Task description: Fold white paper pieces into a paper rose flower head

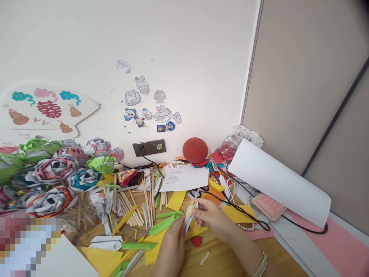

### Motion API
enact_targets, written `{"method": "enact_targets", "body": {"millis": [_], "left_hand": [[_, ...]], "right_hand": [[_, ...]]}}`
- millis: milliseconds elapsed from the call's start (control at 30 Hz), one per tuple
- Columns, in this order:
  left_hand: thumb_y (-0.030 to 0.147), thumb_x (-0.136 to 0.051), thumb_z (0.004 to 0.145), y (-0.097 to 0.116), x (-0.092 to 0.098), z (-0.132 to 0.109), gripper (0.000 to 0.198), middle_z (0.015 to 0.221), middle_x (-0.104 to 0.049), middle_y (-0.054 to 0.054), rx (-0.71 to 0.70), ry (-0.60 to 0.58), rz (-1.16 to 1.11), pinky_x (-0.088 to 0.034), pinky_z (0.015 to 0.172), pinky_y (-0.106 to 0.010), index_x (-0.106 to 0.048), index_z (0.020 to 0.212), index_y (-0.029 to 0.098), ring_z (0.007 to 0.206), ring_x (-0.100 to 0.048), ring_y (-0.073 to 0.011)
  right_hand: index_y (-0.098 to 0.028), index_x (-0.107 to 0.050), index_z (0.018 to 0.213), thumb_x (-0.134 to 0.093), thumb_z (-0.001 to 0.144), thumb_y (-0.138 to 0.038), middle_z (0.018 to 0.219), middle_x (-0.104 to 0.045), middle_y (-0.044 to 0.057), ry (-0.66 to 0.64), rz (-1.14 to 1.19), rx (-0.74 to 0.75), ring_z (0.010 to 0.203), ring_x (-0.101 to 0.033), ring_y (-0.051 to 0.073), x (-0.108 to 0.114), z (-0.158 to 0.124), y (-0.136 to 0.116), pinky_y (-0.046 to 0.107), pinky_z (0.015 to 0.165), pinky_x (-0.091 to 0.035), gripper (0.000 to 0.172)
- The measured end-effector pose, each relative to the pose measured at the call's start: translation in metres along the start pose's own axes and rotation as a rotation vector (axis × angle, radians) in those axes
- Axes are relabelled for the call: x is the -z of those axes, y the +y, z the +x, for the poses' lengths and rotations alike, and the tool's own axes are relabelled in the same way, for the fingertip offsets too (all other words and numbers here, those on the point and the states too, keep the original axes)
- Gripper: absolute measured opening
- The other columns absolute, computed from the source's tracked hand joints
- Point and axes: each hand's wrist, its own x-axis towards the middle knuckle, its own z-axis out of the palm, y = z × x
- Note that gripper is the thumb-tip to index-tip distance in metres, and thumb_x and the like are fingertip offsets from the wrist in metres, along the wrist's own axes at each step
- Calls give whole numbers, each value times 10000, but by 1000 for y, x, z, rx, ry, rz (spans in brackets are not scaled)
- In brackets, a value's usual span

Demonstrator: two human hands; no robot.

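Both hands meet low in the middle of the view around a small folded paper piece [189,212], white with yellow showing. My left hand [173,240] grips its lower left side with closed fingers. On the other side, my right hand [211,216] pinches the piece near its upper end; a bracelet circles that wrist. Yellow paper [154,252] lies under and beside the hands. To their left are folded green paper strips [165,224] and folded white strips [106,243]. A small red scrap [196,241] sits on the wooden table [215,252] below my right hand.
Folded-paper flowers [54,169] crowd the left, near wooden sticks [131,209]. A written sheet [184,179], a red balloon [195,150] and scissors [213,164] lie toward the wall. A black cable [242,207], a pink calculator-like device [268,206] and a curled white sheet [278,181] occupy the right.
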Motion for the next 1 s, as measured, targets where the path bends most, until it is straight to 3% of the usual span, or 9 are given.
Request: {"method": "enact_targets", "body": {"millis": [133, 300, 333, 400, 467, 533, 667, 800, 1000], "left_hand": [[342, -372, 843, 8, 3, 1, 303, 718, -651, -68, 27, -29, -173, -458, 704, -319, -603, 716, 194, 719, -599, -232], [369, -489, 786, 9, -6, -1, 263, 983, -663, -105, 58, 33, -277, -409, 854, -325, -636, 918, 195, 970, -565, -261], [375, -518, 770, 7, -9, -1, 268, 963, -665, -97, 68, 46, -308, -417, 835, -311, -636, 932, 196, 943, -573, -251], [423, -545, 753, 3, -13, 0, 272, 740, -654, -50, 130, 29, -410, -455, 642, -265, -639, 857, 190, 674, -588, -194], [500, -555, 733, -1, -16, 1, 325, 529, -541, 23, 219, -24, -578, -357, 413, -212, -617, 733, 180, 398, -429, -104], [535, -589, 699, -5, -15, 3, 370, 474, -473, 57, 285, -81, -790, -252, 341, -184, -587, 657, 168, 320, -301, -49], [437, -671, 682, -3, -6, 4, 309, 539, -534, 31, 366, -183, -1072, -262, 356, -167, -598, 661, 138, 343, -323, -24], [408, -710, 654, 3, -3, 4, 301, 603, -589, 5, 404, -170, -1104, -288, 371, -172, -631, 743, 131, 366, -367, -29], [473, -735, 589, 5, -5, 4, 448, 620, -588, 23, 387, -88, -1012, -301, 401, -191, -635, 881, 149, 375, -398, -42]], "right_hand": [[-132, -595, 842, -689, 696, -458, 605, -517, -44, -22, -52, 91, 446, -419, 42, 5, 1, 1, 169, 427, -361, 369], [-148, -554, 742, -652, 701, -503, 519, -480, -64, 133, -121, 108, 397, -405, 53, -2, 6, 12, 175, 386, -348, 370], [-152, -544, 724, -645, 704, -508, 504, -467, -68, 161, -147, 110, 388, -399, 53, -3, 7, 14, 174, 375, -339, 371], [-155, -535, 713, -632, 713, -506, 497, -460, -69, 191, -197, 121, 372, -389, 52, -4, 7, 15, 172, 355, -319, 364], [-152, -556, 779, -627, 726, -485, 529, -479, -62, 176, -210, 148, 379, -397, 53, -3, 7, 13, 171, 355, -322, 345], [-157, -567, 917, -626, 742, -453, 584, -501, -54, 107, -176, 184, 415, -427, 59, -1, 6, 10, 175, 387, -358, 349], [-171, -553, 936, -650, 738, -390, 620, -506, -49, -11, -151, 227, 489, -459, 74, 3, 5, 6, 174, 432, -380, 312], [-181, -529, 851, -610, 776, -361, 608, -472, -59, 36, -213, 250, 487, -437, 73, 3, 5, 8, 172, 428, -350, 211], [-195, -563, 864, -622, 763, -346, 759, -542, -6, 121, -245, 328, 678, -507, 128, 0, 6, 12, 183, 481, -379, 190]]}}
